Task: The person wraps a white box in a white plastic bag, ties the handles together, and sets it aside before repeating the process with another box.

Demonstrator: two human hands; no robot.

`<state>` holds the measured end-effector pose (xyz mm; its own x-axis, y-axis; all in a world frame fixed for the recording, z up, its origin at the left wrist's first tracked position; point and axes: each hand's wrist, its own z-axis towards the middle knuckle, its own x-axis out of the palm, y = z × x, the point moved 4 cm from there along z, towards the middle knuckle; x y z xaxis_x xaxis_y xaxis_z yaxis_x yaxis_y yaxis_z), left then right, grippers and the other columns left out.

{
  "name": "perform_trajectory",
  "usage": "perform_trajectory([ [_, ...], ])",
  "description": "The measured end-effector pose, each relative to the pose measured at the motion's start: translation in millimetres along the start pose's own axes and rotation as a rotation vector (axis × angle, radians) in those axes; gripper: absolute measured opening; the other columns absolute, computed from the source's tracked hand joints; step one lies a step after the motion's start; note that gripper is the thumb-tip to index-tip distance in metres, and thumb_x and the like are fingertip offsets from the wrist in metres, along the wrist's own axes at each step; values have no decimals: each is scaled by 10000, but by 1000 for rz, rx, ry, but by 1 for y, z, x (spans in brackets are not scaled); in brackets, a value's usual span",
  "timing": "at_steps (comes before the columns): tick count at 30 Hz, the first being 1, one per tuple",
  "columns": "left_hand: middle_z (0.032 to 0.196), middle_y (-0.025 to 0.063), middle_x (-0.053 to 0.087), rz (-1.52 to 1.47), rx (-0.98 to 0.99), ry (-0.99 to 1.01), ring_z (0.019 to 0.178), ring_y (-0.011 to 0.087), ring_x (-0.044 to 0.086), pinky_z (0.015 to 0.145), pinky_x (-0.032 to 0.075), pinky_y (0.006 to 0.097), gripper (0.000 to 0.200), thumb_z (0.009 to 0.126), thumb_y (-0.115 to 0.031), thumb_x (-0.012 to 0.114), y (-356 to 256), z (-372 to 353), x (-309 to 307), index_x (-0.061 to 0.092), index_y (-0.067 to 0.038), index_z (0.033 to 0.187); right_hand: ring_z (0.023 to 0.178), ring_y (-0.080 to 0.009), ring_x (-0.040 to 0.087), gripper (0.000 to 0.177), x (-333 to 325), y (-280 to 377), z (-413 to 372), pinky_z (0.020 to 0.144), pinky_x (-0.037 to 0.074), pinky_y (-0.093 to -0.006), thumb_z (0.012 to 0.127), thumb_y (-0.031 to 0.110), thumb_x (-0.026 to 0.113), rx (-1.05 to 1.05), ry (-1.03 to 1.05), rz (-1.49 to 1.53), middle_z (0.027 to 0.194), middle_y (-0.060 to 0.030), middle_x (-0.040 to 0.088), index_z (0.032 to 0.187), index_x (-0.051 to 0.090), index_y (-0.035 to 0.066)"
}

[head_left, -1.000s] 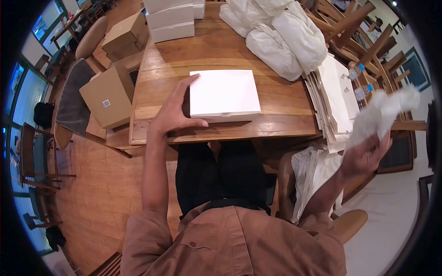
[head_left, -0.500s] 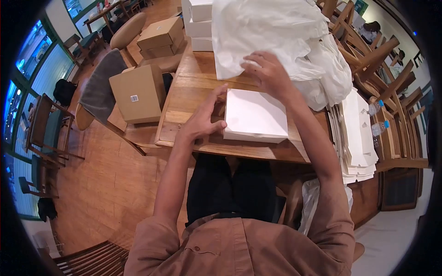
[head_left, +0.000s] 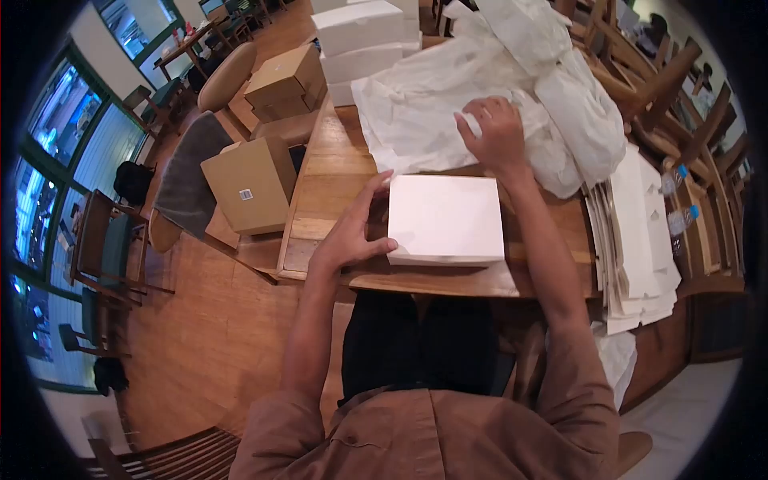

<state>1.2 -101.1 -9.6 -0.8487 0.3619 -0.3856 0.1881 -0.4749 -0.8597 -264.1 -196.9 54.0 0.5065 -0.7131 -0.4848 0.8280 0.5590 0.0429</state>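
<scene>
A closed white cardboard box (head_left: 445, 216) lies near the front edge of the wooden table. My left hand (head_left: 356, 228) is at its left side, fingers spread, the thumb tip on the near corner and the index finger by the far one. Beyond the box, my right hand (head_left: 498, 132) has its fingers curled around a bit of white plastic sheet (head_left: 416, 120). The sheet lies crumpled across the far part of the table.
White boxes (head_left: 360, 36) are stacked at the far left. Brown cartons (head_left: 250, 184) sit left of the table (head_left: 320, 184). Flat white card sheets (head_left: 636, 240) are piled on the right, next to plastic bottles (head_left: 680, 220) and stacked wooden chairs.
My right hand has moved right and away from me, its fingers now curled. The raised white sheet has dropped flatter onto the table. My left hand stays beside the box.
</scene>
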Motion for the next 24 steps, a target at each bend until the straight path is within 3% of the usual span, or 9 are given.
perform_trajectory([
  [1, 1365, 237, 522, 4, -10, 23, 1307, 373, 494, 1122, 364, 477, 1167, 667, -630, 817, 1, -3, 3, 277, -110, 1560, 979, -260, 614, 237, -4, -1, -6, 861, 471, -420, 840, 306, 737, -18, -24, -209, 965, -65, 695, 901, 715, 78],
  [3, 1377, 242, 510, -42, -15, -6, 1327, 381, 473, 1136, 344, 482, 1192, 665, -673, 795, 3, 0, 3, 270, -90, 1562, 981, -262, 596, 310, -3, -9, -14, 869, 445, -435, 828, 388, 736, 49, -21, -289, 985, -60, 681, 897, 715, 87],
  [8, 1419, 249, 469, -48, -9, 13, 1363, 383, 431, 1161, 303, 486, 1197, 679, -685, 773, 0, 2, 8, 264, -59, 1564, 933, -256, 579, 558, 3, -8, -26, 831, 400, -473, 761, 592, 742, 262, 248, -519, 949, -69, 666, 995, 705, 86],
  [15, 1462, 253, 427, -32, -58, -14, 1399, 385, 389, 1178, 272, 498, 1180, 685, -679, 756, -2, -1, 9, 272, -55, 1563, 942, -250, 609, 624, 7, -11, -33, 806, 396, -473, 752, 619, 747, 397, 394, -636, 966, -94, 679, 1064, 676, 84],
  [18, 1471, 253, 422, -30, -26, -11, 1408, 384, 380, 1180, 270, 500, 1168, 702, -699, 735, -1, 0, 9, 278, -52, 1559, 926, -245, 621, 460, 13, -20, -39, 786, 403, -475, 791, 496, 751, 397, 393, -657, 921, -60, 682, 1003, 675, 94],
  [20, 1472, 252, 420, -13, -22, -12, 1405, 382, 383, 1179, 271, 500, 1168, 711, -719, 718, 1, 0, 8, 275, -50, 1559, 919, -227, 618, 211, 16, -21, -41, 789, 416, -464, 812, 231, 705, 347, 450, -645, 926, -41, 680, 980, 688, 105],
  [21, 1474, 251, 419, 3, -19, -15, 1402, 380, 385, 1179, 271, 500, 1168, 719, -739, 701, 2, 0, 8, 273, -48, 1559, 919, -227, 618, 211, 15, -21, -41, 789, 416, -464, 812, 231, 705, 346, 448, -646, 926, -41, 680, 980, 688, 105],
  [23, 1474, 247, 419, -5, -10, -23, 1398, 376, 390, 1176, 276, 501, 1172, 726, -763, 677, 3, 0, 9, 269, -49, 1560, 872, -219, 611, 112, 5, -14, -36, 735, 425, -431, 792, 125, 650, 258, 210, -588, 897, -23, 668, 901, 678, 131],
  [24, 1474, 244, 419, -12, -3, -30, 1393, 371, 395, 1174, 281, 502, 1176, 733, -788, 654, 3, 0, 8, 264, -50, 1561, 872, -219, 611, 112, 2, -12, -33, 735, 425, -431, 792, 125, 650, 256, 206, -587, 897, -23, 668, 901, 678, 131],
])
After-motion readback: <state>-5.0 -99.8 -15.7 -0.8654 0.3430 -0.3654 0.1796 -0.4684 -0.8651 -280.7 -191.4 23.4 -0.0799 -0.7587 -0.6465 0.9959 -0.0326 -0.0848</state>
